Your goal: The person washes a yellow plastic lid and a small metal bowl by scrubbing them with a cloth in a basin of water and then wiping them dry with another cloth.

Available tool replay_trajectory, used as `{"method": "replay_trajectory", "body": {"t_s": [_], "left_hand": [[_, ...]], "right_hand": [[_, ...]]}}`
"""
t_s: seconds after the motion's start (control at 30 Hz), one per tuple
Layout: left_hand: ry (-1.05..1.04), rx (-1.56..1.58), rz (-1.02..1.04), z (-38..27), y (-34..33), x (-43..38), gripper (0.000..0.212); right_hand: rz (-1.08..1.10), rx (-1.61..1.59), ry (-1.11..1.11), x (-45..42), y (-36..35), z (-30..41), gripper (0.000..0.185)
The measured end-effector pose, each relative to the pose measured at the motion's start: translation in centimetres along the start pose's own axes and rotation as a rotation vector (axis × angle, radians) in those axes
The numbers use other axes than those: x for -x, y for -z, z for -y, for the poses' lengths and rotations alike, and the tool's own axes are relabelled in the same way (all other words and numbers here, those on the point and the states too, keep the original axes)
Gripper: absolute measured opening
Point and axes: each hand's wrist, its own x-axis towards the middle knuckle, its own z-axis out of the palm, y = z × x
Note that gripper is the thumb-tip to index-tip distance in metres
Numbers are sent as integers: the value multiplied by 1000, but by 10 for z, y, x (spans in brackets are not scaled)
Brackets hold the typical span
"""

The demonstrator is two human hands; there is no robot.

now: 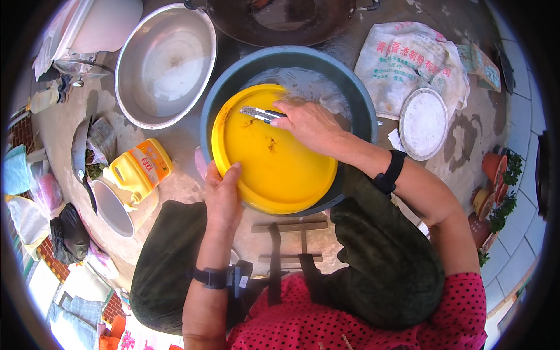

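Note:
A round yellow plastic lid (280,175) with dark brown stains rests tilted over a blue-grey plastic basin (364,105). My left hand (223,186) grips its lower left rim, with the thumb on top. Between the fingers of my right hand (308,124) is a small scraper-like tool (264,114), grey at the tip with a black-and-white handle. Its exact kind is unclear. The tip lies over the lid's upper part, close to a brown stain. Beyond the lid, rippling water (297,83) shows in the basin.
A metal basin (168,65) stands left of the plastic one, and a dark wok (280,26) lies beyond. On the left are a yellow jug (140,168) and a tipped bucket (114,210). To the right, a printed sack (407,61) lies by a round white lid (423,124).

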Motion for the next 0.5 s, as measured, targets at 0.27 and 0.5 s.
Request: {"method": "replay_trajectory", "body": {"t_s": [0.27,0.5], "left_hand": [[-266,-307,-16,6,-1,-5,65],[-183,-240,-9,-4,-10,4,66]], "right_hand": [[-4,215,101,-17,16,8,33],[-122,431,292,5,21,32,28]]}}
